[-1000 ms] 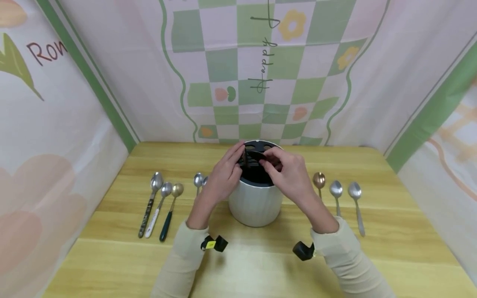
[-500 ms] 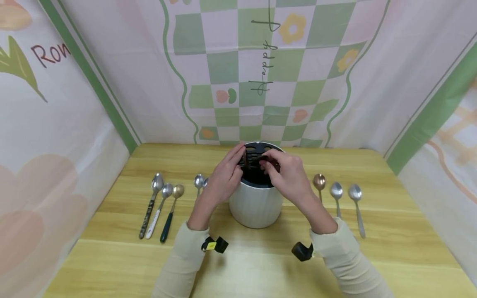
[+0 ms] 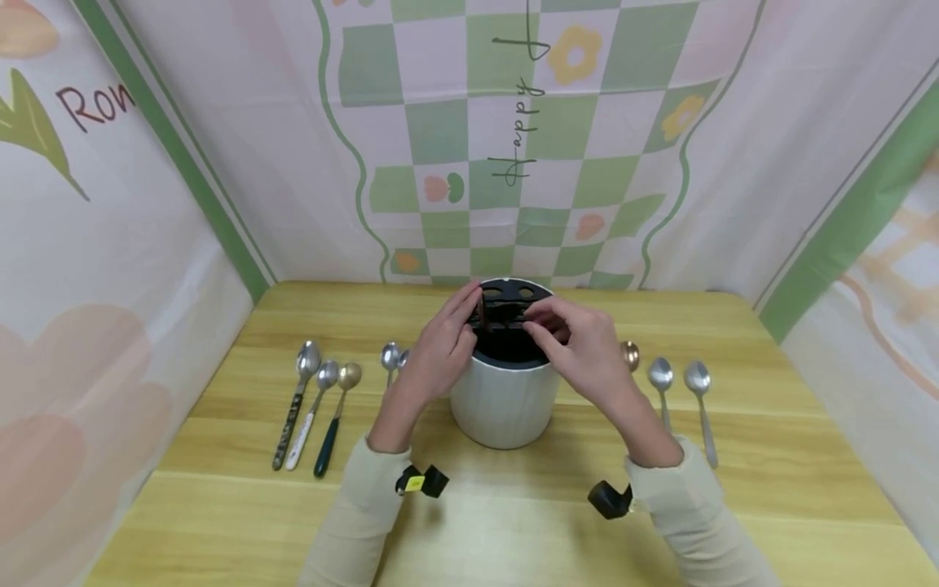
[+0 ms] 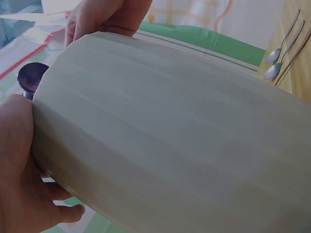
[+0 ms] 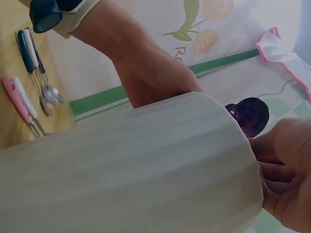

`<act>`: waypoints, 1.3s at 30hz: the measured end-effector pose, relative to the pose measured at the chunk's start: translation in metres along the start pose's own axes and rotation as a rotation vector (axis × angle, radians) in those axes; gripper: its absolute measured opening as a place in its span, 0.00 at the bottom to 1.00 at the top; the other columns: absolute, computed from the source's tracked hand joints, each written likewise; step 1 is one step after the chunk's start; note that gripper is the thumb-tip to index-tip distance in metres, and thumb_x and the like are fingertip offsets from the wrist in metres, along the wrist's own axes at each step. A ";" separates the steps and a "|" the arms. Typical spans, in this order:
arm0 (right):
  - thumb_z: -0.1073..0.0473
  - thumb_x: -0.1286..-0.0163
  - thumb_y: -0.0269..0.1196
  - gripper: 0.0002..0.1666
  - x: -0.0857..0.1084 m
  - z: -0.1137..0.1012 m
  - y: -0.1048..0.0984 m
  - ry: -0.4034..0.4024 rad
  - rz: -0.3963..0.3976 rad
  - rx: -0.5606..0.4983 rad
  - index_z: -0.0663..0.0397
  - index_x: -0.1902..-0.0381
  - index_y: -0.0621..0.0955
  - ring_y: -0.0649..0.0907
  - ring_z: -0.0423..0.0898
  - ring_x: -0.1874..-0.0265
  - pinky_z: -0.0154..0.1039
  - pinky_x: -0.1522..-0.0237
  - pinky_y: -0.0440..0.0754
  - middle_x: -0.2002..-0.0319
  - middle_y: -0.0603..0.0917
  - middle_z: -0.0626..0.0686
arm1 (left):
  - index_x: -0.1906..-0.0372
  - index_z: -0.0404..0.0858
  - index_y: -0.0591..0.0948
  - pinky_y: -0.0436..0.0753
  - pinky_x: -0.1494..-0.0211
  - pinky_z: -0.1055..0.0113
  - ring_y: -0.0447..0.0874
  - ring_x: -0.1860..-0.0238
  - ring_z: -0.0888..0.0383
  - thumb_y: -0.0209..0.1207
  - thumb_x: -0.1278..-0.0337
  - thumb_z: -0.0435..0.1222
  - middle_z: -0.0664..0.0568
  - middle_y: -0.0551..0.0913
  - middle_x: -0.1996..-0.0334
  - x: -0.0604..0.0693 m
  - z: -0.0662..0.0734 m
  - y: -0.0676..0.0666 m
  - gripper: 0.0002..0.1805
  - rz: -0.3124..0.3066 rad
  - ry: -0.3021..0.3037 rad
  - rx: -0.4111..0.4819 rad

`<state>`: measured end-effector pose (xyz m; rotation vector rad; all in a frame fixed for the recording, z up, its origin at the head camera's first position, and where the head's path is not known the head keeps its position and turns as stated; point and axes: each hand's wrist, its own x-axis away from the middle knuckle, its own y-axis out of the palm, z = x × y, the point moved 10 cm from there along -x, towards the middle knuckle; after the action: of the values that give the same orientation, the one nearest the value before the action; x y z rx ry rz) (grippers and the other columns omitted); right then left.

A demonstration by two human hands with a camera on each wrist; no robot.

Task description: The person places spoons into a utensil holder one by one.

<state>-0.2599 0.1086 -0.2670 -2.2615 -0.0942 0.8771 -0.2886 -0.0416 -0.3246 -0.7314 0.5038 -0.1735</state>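
Observation:
A white ribbed utensil holder (image 3: 504,408) with a black insert that has holes and slots stands upright mid-table. Dark, shiny spoons (image 5: 252,115) stick up out of it, bowls upward; their handles are hidden inside. My left hand (image 3: 438,346) rests on the holder's left side and rim, fingers mostly straight, close to a brownish upright edge. At the right of the rim is my right hand (image 3: 583,346), its thumb and index finger parted beside a dark spoon bowl (image 3: 504,312). In the right wrist view its fingers stand apart from the spoons and reach the rim.
Left lie spoons with a patterned handle (image 3: 289,428), a white handle (image 3: 301,439) and a dark green handle (image 3: 328,447). Two more spoons (image 3: 390,355) are partly behind my left arm. Right lie a copper spoon (image 3: 630,355) and two silver spoons (image 3: 661,374). A patterned cloth (image 3: 506,187) hangs behind.
My right hand has let go of the dark spoon and drawn back a little to the right, its arm partly covering the copper spoon. The left hand and the holder have stayed put.

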 end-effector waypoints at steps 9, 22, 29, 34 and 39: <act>0.71 0.38 0.68 0.06 0.016 0.017 -0.029 -0.006 0.150 0.014 0.63 0.62 0.85 0.83 0.37 0.69 0.16 0.69 0.79 0.69 0.88 0.56 | 0.23 0.35 0.59 0.59 0.20 0.60 0.52 0.20 0.56 0.37 0.31 0.35 0.53 0.53 0.20 0.001 0.002 0.000 0.32 -0.003 0.011 0.001; 0.70 0.36 0.65 0.05 0.050 0.081 -0.046 0.103 0.122 0.119 0.63 0.62 0.84 0.77 0.26 0.70 0.15 0.70 0.77 0.70 0.87 0.57 | 0.23 0.35 0.59 0.59 0.20 0.60 0.53 0.20 0.55 0.36 0.31 0.36 0.52 0.53 0.20 0.001 0.002 0.000 0.32 0.005 0.023 0.000; 0.68 0.35 0.65 0.05 0.066 0.109 -0.044 0.185 0.061 0.183 0.62 0.61 0.84 0.81 0.38 0.70 0.18 0.71 0.78 0.69 0.87 0.57 | 0.23 0.36 0.59 0.58 0.20 0.61 0.51 0.20 0.57 0.36 0.30 0.36 0.54 0.53 0.20 0.002 0.001 -0.001 0.31 0.003 0.010 0.013; 0.66 0.34 0.65 0.07 0.073 0.128 -0.041 0.242 0.009 0.204 0.64 0.59 0.84 0.85 0.50 0.68 0.21 0.70 0.80 0.67 0.87 0.59 | 0.23 0.37 0.58 0.57 0.19 0.61 0.50 0.20 0.57 0.36 0.30 0.36 0.55 0.52 0.20 0.001 0.000 -0.001 0.31 0.005 0.010 0.009; 0.66 0.34 0.65 0.09 0.081 0.148 -0.037 0.297 -0.050 0.228 0.69 0.59 0.83 0.87 0.56 0.70 0.36 0.70 0.87 0.67 0.87 0.64 | 0.23 0.36 0.58 0.57 0.20 0.60 0.52 0.20 0.55 0.37 0.30 0.34 0.53 0.53 0.20 0.001 0.001 0.000 0.31 0.008 0.026 -0.004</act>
<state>-0.2823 0.2475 -0.3678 -2.1375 0.0808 0.4907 -0.2871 -0.0419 -0.3243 -0.7315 0.5321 -0.1746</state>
